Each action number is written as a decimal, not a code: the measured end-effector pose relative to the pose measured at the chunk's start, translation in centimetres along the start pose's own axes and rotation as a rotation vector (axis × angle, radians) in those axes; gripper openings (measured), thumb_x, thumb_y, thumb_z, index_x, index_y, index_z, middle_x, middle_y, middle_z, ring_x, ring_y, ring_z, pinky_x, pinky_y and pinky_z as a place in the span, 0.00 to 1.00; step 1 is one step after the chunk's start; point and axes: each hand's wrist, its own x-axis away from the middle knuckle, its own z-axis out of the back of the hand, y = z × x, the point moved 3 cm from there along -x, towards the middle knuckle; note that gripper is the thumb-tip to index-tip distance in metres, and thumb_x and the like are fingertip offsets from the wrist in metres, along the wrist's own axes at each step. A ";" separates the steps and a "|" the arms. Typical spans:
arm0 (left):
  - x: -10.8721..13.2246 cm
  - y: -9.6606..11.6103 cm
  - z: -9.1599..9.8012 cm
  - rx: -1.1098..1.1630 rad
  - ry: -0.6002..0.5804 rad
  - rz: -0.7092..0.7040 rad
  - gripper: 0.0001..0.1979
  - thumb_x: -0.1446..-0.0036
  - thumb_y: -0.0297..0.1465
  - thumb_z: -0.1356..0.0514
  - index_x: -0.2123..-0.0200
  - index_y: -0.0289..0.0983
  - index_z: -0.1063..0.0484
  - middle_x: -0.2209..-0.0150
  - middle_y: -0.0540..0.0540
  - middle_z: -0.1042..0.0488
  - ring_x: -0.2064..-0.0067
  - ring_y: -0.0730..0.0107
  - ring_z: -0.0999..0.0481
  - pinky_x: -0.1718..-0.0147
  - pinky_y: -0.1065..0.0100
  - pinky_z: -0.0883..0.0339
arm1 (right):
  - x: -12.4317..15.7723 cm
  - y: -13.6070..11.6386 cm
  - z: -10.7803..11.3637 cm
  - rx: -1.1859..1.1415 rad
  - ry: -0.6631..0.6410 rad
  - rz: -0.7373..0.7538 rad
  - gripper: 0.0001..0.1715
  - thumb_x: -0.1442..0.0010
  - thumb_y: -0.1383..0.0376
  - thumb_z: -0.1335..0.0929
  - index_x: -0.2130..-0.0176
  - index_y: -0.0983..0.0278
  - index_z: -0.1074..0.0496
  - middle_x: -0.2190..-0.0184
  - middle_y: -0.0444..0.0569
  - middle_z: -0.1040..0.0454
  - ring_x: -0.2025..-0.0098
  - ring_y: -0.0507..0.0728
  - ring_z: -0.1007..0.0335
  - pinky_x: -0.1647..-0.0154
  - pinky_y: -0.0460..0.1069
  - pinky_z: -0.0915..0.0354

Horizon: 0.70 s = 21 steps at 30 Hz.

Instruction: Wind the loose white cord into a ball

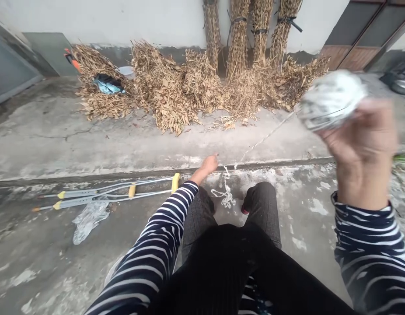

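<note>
My right hand (363, 140) is raised at the right and grips a white ball of string (332, 99), blurred by motion. A strand of the string (264, 139) runs from the ball down to the ground, ending in a loose tangle (226, 197) between my knees. My left hand (209, 165) stretches forward and down, close to where the strand meets the ground; I cannot tell whether it pinches the string. Both arms wear dark sleeves with white stripes. I am seated, my legs in dark trousers pointing forward.
Two metal crutches (107, 194) with yellow grips lie on the concrete at the left, beside a crumpled clear plastic bag (89, 218). Heaps of dry bean stalks (176, 87) lie along the wall, with tied bundles (237, 39) standing upright. A door (363, 35) is at far right.
</note>
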 end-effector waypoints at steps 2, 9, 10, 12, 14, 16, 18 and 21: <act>0.2 2.9 -0.4 0.080 0.006 -0.071 0.24 0.40 0.22 0.39 0.41 0.33 0.25 0.38 0.34 0.24 0.41 0.56 0.23 0.53 0.65 0.24 | -0.2 3.3 -1.7 -0.102 -0.137 -0.057 0.33 0.60 0.59 0.19 0.52 0.54 0.21 0.45 0.50 0.22 0.40 0.69 0.28 0.50 0.59 0.22; 4.8 10.3 -4.9 0.720 -0.234 -0.405 0.32 0.50 0.25 0.26 0.40 0.37 0.23 0.38 0.40 0.22 0.38 0.55 0.22 0.45 0.64 0.24 | 0.5 13.7 -3.9 -0.178 -0.206 -0.255 0.35 0.56 0.60 0.21 0.47 0.57 0.23 0.54 0.51 0.19 0.48 0.66 0.21 0.55 0.58 0.20; 5.2 10.3 -5.3 0.742 -0.216 -0.397 0.30 0.51 0.26 0.26 0.43 0.36 0.21 0.42 0.40 0.19 0.41 0.56 0.21 0.46 0.64 0.24 | 0.9 14.2 -3.9 -0.188 -0.211 -0.270 0.36 0.57 0.60 0.21 0.46 0.57 0.23 0.55 0.51 0.19 0.48 0.66 0.21 0.54 0.58 0.20; 5.6 9.7 -5.7 0.746 -0.202 -0.361 0.21 0.48 0.30 0.27 0.49 0.33 0.18 0.52 0.41 0.15 0.50 0.58 0.17 0.52 0.65 0.22 | 1.6 14.8 -3.6 -0.215 -0.212 -0.309 0.38 0.58 0.61 0.20 0.46 0.57 0.23 0.54 0.51 0.19 0.47 0.66 0.21 0.54 0.58 0.20; 5.8 8.9 -5.9 0.721 -0.204 -0.326 0.16 0.43 0.34 0.30 0.54 0.31 0.17 0.62 0.43 0.15 0.62 0.64 0.17 0.62 0.67 0.23 | 2.3 15.0 -3.1 -0.246 -0.196 -0.336 0.37 0.59 0.61 0.21 0.48 0.58 0.23 0.53 0.52 0.19 0.46 0.66 0.22 0.53 0.58 0.20; 5.7 8.3 -5.8 0.684 -0.193 -0.305 0.15 0.41 0.35 0.33 0.55 0.31 0.16 0.67 0.45 0.16 0.71 0.70 0.21 0.69 0.70 0.26 | 2.8 15.1 -2.7 -0.272 -0.175 -0.346 0.33 0.60 0.60 0.21 0.52 0.59 0.23 0.51 0.52 0.19 0.46 0.67 0.22 0.53 0.58 0.21; 5.5 8.2 -5.8 0.643 -0.176 -0.310 0.14 0.41 0.34 0.33 0.55 0.32 0.16 0.66 0.46 0.16 0.74 0.73 0.24 0.71 0.72 0.28 | 3.1 15.3 -2.4 -0.296 -0.154 -0.355 0.30 0.61 0.59 0.21 0.56 0.60 0.23 0.51 0.53 0.20 0.45 0.67 0.23 0.52 0.59 0.22; 4.9 8.5 -5.6 0.571 -0.122 -0.334 0.11 0.40 0.31 0.34 0.58 0.31 0.16 0.65 0.45 0.16 0.70 0.74 0.23 0.69 0.73 0.28 | 3.6 15.3 -2.2 -0.323 -0.138 -0.339 0.29 0.62 0.60 0.22 0.57 0.59 0.24 0.48 0.53 0.20 0.43 0.68 0.25 0.51 0.59 0.23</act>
